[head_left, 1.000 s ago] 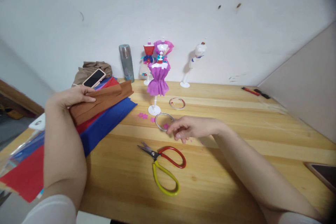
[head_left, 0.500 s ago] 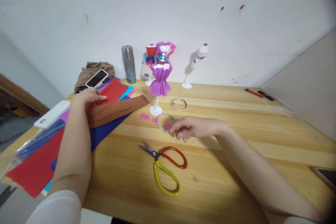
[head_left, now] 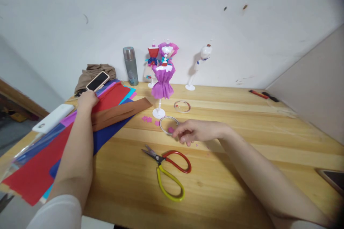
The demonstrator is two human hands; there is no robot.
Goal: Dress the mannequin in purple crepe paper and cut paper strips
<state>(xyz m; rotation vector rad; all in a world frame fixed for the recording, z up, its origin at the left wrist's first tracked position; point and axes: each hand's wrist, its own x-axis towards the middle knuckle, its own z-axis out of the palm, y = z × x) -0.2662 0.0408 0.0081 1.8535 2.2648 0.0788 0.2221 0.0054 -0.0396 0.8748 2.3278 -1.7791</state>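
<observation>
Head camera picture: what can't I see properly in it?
All in the head view:
Left hand: underside hidden by its own back; whether it grips the red sheet can't be told.
Blue sheet: partly covered by the brown strip and left forearm.
Rear dress form: lower part hidden by the front dress form.
Dark device: cut off by the right edge.
Tiny scraps: too small to identify.

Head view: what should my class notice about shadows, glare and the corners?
In the head view, a soft shadow falls on the table beside the right forearm; in the head view, white glare streaks the clear film at lower left; in the head view, the upper-right corner darkens to black.
</observation>
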